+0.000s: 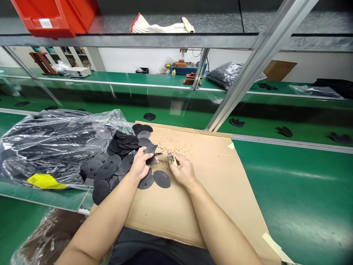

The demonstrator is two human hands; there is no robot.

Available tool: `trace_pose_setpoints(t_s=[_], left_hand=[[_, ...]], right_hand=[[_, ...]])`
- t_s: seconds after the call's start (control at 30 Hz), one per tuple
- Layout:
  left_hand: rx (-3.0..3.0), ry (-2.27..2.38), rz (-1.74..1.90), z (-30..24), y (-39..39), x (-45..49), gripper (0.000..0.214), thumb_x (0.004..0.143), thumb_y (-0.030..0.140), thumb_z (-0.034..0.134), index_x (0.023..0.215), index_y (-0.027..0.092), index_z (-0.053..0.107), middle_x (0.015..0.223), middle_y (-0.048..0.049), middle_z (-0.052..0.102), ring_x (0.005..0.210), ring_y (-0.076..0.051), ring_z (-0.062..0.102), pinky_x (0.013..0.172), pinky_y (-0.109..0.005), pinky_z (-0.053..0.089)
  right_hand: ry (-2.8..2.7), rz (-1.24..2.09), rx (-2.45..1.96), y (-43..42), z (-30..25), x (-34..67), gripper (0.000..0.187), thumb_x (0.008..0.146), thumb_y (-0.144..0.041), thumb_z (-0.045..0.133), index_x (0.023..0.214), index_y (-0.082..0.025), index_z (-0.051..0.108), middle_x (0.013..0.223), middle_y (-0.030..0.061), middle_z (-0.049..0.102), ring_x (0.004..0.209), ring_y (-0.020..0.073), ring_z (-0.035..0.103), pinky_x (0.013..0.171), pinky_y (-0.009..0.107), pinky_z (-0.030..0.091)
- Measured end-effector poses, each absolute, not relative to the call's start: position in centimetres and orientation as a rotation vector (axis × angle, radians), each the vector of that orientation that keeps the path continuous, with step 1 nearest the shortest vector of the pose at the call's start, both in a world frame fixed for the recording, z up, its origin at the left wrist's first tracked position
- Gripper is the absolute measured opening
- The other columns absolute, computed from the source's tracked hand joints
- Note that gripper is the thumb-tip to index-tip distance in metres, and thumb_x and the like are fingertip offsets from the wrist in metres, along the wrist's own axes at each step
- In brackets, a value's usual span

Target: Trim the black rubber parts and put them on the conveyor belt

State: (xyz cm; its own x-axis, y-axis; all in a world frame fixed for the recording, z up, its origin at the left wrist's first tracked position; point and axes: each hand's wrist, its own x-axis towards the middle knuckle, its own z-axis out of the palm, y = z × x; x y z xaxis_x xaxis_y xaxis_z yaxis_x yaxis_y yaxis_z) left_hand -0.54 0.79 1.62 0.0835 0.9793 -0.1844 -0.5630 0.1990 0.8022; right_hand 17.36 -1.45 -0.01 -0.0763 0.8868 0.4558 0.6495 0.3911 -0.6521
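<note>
My left hand (140,164) is closed around a curved black plastic piece (151,150), with a thin dark stub sticking out to the right. A pair of nippers (173,159) with cream handles sits in my closed right hand (184,170). Its metal jaws point at the stub, a small gap apart from it. Below the hands, a round black disc (162,179) lies flat on the cardboard sheet (220,184). Many more black discs (106,170) are heaped to the left of my left hand. Tiny black bits (176,141) are scattered beyond the hands.
A clear plastic bag (55,140) of black parts lies at the left, a yellow label (46,181) on it. Behind the cardboard runs a green belt (176,110) carrying loose black pieces. Overhead, a shelf holds a red bin (55,18) and a white glove (157,27). A metal post (245,81) slants at right.
</note>
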Motion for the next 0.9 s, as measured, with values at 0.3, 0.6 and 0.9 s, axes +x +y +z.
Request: trace_pose_setpoints(t_s=[0.3,0.6,0.9], left_hand=[[0.52,0.787,1.318,0.8,1.6,-0.8,0.044,0.059,0.015,0.081,0.098,0.015,0.059,0.077,0.0014,0.06,0.055,-0.004,0.053,0.047,-0.015,0.037],[0.45,0.702,1.232,0.9,1.7,-1.1,0.036,0.064,0.013,0.079,0.095,0.016,0.061,0.085,-0.0004,0.064,0.068,-0.009,0.06,0.058,-0.02,0.048],[0.541,0.666,1.187,1.3,1.1,-0.9,0.034,0.068,0.022,0.078,0.094,0.022,0.056,0.081,0.002,0.062,0.072,-0.014,0.064,0.062,-0.028,0.053]], right_hand=[[-1.827,0.297,-1.409,-1.6,0.0,17.2,0.023,0.077,-0.018,0.054,0.095,-0.023,0.066,0.078,0.0024,0.066,0.074,0.0184,0.06,0.071,0.029,0.049],[-1.862,0.273,-1.354,-1.7,-0.3,17.0,0.029,0.077,-0.016,0.053,0.103,-0.022,0.065,0.083,0.0043,0.068,0.078,0.0197,0.062,0.073,0.03,0.05],[-1.764,0.339,-1.349,-1.4,-0.3,17.1,0.024,0.085,-0.02,0.048,0.104,-0.022,0.063,0.091,0.0045,0.07,0.081,0.0191,0.064,0.076,0.03,0.051]])
